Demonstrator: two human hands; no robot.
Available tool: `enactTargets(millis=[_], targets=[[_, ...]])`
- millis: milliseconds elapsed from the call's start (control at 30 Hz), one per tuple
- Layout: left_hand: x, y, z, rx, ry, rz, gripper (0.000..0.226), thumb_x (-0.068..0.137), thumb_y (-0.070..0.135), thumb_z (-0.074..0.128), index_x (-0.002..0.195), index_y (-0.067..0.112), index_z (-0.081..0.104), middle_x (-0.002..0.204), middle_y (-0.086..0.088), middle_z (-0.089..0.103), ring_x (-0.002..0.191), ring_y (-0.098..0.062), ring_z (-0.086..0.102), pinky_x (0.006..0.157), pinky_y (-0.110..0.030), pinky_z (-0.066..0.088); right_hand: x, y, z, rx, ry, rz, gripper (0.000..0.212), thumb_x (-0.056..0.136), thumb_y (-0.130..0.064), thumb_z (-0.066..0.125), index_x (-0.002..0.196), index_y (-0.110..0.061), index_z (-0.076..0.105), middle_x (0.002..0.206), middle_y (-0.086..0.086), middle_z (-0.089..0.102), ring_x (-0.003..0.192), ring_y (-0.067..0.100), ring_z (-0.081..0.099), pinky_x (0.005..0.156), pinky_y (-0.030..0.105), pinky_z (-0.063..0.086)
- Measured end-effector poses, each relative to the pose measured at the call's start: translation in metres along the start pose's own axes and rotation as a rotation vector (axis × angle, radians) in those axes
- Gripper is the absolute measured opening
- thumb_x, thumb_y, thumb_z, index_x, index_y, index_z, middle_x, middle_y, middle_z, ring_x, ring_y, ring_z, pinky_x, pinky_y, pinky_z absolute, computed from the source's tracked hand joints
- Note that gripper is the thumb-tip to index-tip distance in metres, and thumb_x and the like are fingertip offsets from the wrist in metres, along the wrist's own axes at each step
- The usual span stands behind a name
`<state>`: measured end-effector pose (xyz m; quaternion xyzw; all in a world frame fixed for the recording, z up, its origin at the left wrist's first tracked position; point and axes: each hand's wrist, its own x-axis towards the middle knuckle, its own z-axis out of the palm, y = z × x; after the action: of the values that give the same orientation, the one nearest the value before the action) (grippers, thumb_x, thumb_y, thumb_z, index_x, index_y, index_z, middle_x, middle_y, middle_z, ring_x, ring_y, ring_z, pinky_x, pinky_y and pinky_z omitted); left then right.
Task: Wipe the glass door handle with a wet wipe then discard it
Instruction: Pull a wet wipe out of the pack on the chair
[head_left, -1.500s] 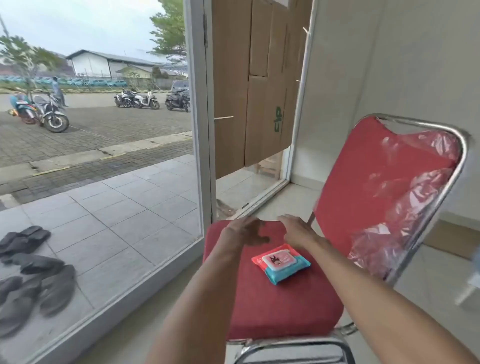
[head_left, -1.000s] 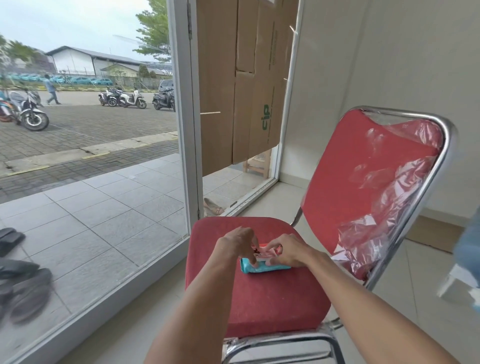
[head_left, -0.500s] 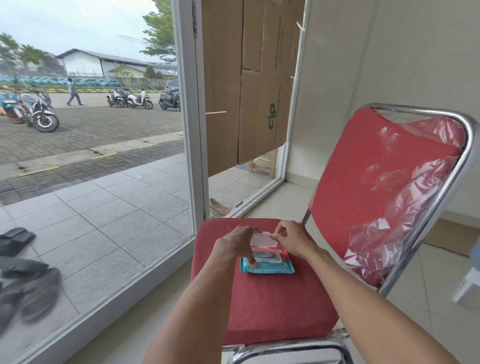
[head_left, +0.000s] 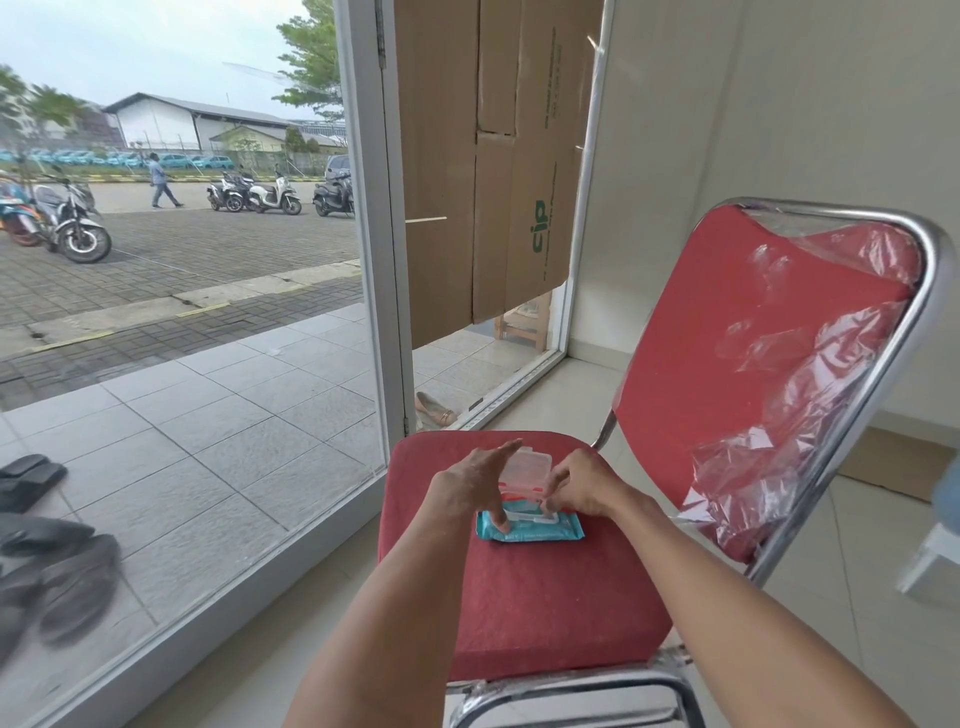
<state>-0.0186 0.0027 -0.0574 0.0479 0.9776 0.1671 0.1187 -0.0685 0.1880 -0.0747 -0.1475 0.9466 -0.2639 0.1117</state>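
A teal wet wipe pack (head_left: 540, 532) lies on the red chair seat (head_left: 545, 603), its clear flip lid (head_left: 527, 466) standing open. My left hand (head_left: 470, 488) rests beside it, fingers spread and thumb pressing down on the pack's left end. My right hand (head_left: 587, 486) is pinched at the white opening under the lid; whether a wipe is between the fingers is hidden. Beyond the chair the glass door (head_left: 587, 208) stands ajar, covered with cardboard (head_left: 493, 156). A thin pale bar (head_left: 426, 220) sticks out near its hinge edge.
The chair's backrest (head_left: 753, 338) with loose plastic wrap rises at right, framed by a chrome tube (head_left: 883, 364). A floor-to-ceiling glass pane (head_left: 182, 364) and white frame post (head_left: 371, 234) stand at left. Sandals (head_left: 47, 561) lie outside. A shoe (head_left: 436, 413) lies at the doorway.
Both hands reached the pack and flipped its lid open. The lid now stands higher, my left fingers have spread, and my right hand has dropped to the opening.
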Motion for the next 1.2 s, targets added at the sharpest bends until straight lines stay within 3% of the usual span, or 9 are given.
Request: enactTargets(millis=[100, 267, 567, 700, 833, 900, 1000, 1133, 1200], targets=[[-0.002, 0.000, 0.001, -0.023, 0.009, 0.008, 0.133, 0.066, 0.015, 0.094, 0.162, 0.030, 0.003, 0.160, -0.014, 0.034, 0.148, -0.036, 0.032, 0.116, -0.056, 0.036, -0.002, 0.000, 0.008, -0.019, 0.023, -0.029, 0.022, 0.067, -0.035, 0.087, 0.084, -0.024, 0.081, 0.106, -0.003, 0.074, 0.101, 0.013, 0.064, 0.081, 0.021, 0.043], [-0.007, -0.001, 0.003, -0.077, 0.037, -0.003, 0.132, 0.066, 0.014, 0.093, 0.162, 0.029, 0.004, 0.160, -0.015, 0.035, 0.147, -0.036, 0.033, 0.115, -0.052, 0.036, 0.001, -0.002, 0.024, -0.025, 0.102, -0.082, 0.027, 0.080, -0.031, 0.080, 0.106, -0.025, 0.076, 0.128, 0.004, 0.060, 0.121, 0.022, 0.056, 0.098, 0.027, 0.044], [-0.011, 0.001, 0.005, -0.136, 0.061, -0.015, 0.134, 0.066, 0.009, 0.093, 0.162, 0.031, 0.001, 0.155, -0.017, 0.042, 0.143, -0.037, 0.039, 0.113, -0.051, 0.039, 0.003, -0.005, 0.032, -0.018, 0.146, -0.051, 0.025, 0.073, -0.036, 0.085, 0.096, -0.029, 0.077, 0.122, 0.000, 0.059, 0.116, 0.021, 0.056, 0.094, 0.032, 0.048], [-0.013, 0.003, 0.008, -0.135, 0.112, 0.002, 0.137, 0.067, 0.007, 0.093, 0.160, 0.021, -0.006, 0.131, -0.021, 0.058, 0.120, -0.035, 0.058, 0.106, -0.044, 0.048, 0.009, -0.001, 0.035, 0.058, 0.137, -0.042, 0.022, 0.077, -0.032, 0.081, 0.097, -0.023, 0.078, 0.110, 0.000, 0.070, 0.102, 0.019, 0.066, 0.086, 0.031, 0.055], [-0.013, 0.001, 0.010, -0.116, 0.151, 0.031, 0.150, 0.067, 0.008, 0.092, 0.156, 0.027, -0.026, 0.149, -0.028, 0.045, 0.130, -0.040, 0.052, 0.114, -0.049, 0.040, 0.011, 0.001, 0.033, 0.088, 0.176, -0.083, 0.013, 0.083, -0.021, 0.077, 0.094, -0.016, 0.078, 0.118, 0.001, 0.068, 0.108, 0.020, 0.064, 0.094, 0.034, 0.053], [-0.011, 0.001, 0.011, -0.099, 0.150, 0.031, 0.147, 0.067, 0.009, 0.092, 0.158, 0.031, -0.020, 0.142, -0.025, 0.052, 0.128, -0.038, 0.054, 0.112, -0.047, 0.043, 0.011, -0.002, 0.030, 0.110, 0.265, -0.105, 0.009, 0.085, -0.021, 0.075, 0.090, -0.014, 0.078, 0.117, -0.001, 0.064, 0.110, 0.019, 0.061, 0.091, 0.027, 0.050], [-0.009, -0.001, 0.013, -0.104, 0.142, 0.020, 0.130, 0.067, 0.010, 0.092, 0.161, 0.028, 0.006, 0.142, -0.017, 0.053, 0.132, -0.034, 0.050, 0.110, -0.046, 0.044, 0.011, -0.004, 0.020, 0.230, 0.431, -0.072, 0.010, 0.088, -0.022, 0.070, 0.083, -0.015, 0.074, 0.100, -0.002, 0.069, 0.095, 0.017, 0.066, 0.067, 0.021, 0.044], [-0.009, -0.003, 0.013, -0.096, 0.155, 0.032, 0.101, 0.066, 0.011, 0.092, 0.150, 0.022, 0.038, 0.140, -0.010, 0.056, 0.131, -0.029, 0.052, 0.106, -0.041, 0.047, 0.012, 0.001, -0.005, 0.394, 0.629, 0.050, 0.010, 0.092, -0.020, 0.058, 0.093, -0.013, 0.066, 0.097, 0.006, 0.072, 0.087, 0.020, 0.067, 0.070, 0.027, 0.046], [-0.009, -0.002, 0.013, -0.079, 0.156, 0.039, 0.083, 0.067, 0.011, 0.091, 0.138, 0.020, 0.052, 0.132, -0.007, 0.062, 0.125, -0.027, 0.057, 0.100, -0.036, 0.048, 0.011, 0.002, -0.012, 0.502, 0.700, 0.071, 0.009, 0.093, -0.017, 0.049, 0.090, -0.017, 0.057, 0.090, 0.008, 0.073, 0.069, 0.011, 0.069, 0.064, 0.028, 0.051]])
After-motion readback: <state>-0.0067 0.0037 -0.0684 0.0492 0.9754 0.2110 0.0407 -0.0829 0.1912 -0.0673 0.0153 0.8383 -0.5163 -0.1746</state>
